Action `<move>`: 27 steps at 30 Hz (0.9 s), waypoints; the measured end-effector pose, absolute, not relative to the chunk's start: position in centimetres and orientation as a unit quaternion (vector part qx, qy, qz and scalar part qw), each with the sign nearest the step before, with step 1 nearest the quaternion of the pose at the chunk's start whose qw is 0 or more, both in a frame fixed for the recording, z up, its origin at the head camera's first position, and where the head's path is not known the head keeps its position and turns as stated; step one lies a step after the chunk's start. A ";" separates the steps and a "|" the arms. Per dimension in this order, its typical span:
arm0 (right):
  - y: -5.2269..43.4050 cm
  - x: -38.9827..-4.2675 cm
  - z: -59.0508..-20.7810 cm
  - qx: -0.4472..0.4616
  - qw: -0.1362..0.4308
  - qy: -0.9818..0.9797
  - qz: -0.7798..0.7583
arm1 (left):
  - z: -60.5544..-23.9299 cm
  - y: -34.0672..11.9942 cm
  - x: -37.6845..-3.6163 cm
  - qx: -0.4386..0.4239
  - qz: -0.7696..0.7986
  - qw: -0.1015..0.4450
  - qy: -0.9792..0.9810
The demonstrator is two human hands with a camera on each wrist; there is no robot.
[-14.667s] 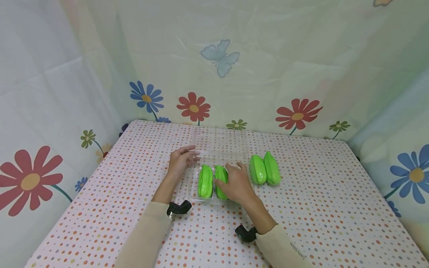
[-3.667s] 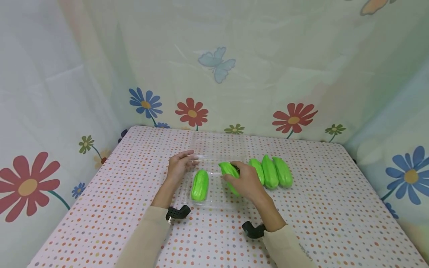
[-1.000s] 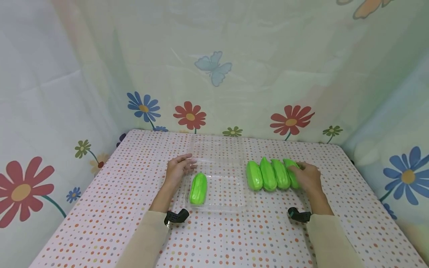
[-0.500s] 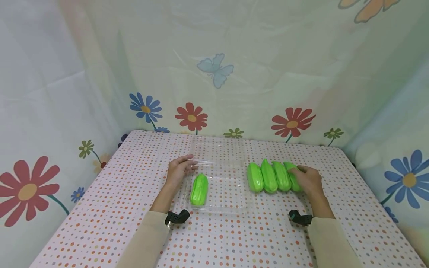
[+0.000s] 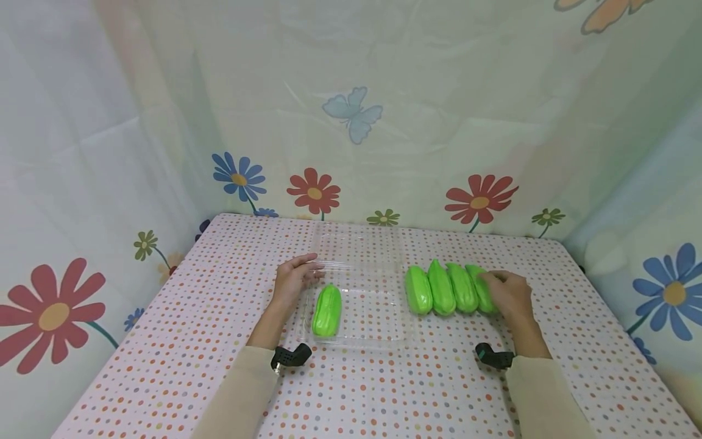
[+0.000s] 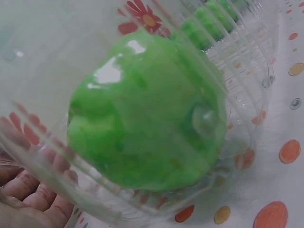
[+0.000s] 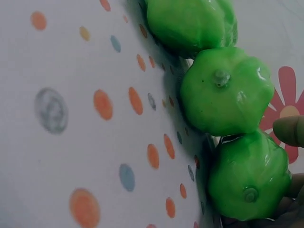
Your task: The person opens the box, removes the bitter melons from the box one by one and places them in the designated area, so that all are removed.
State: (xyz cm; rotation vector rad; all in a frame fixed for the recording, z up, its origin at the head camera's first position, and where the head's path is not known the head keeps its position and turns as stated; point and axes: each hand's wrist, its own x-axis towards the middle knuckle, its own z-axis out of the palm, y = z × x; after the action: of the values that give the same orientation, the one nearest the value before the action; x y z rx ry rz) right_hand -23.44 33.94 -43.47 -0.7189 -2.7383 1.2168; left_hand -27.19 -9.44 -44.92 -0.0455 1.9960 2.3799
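Our right hand (image 5: 507,294) curls round the last shiny green plastic gourd (image 5: 481,288) in the row on the dotted desk (image 5: 164,341). Let go softly. Our flat left hand (image 5: 292,277) steadies the clear plastic box (image 5: 378,329).

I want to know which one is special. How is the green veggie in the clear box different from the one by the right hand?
The veggie in the box lies alone inside the clear box; the veggie by the right hand lies on the table, last in a row of four. The right hand touches only that one. Both are shiny green.
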 end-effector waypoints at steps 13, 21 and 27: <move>33.5 -23.5 -42.7 -0.253 0.112 -0.863 0.423 | -45.2 -9.5 -27.3 -0.012 0.768 0.020 0.640; 31.6 -23.4 -41.3 -0.240 0.169 -0.833 0.470 | -45.0 -9.2 -27.2 -0.010 0.762 0.016 0.647; 29.0 -23.7 -39.8 -0.191 0.191 -0.828 0.492 | -44.9 -9.3 -27.1 -0.014 0.761 0.010 0.648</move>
State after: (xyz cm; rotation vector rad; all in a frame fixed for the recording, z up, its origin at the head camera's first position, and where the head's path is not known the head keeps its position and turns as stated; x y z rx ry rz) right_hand -23.71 29.00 -39.78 -0.5355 -2.3266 1.3813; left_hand -27.14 -9.34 -44.95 -0.0439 2.0242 2.3768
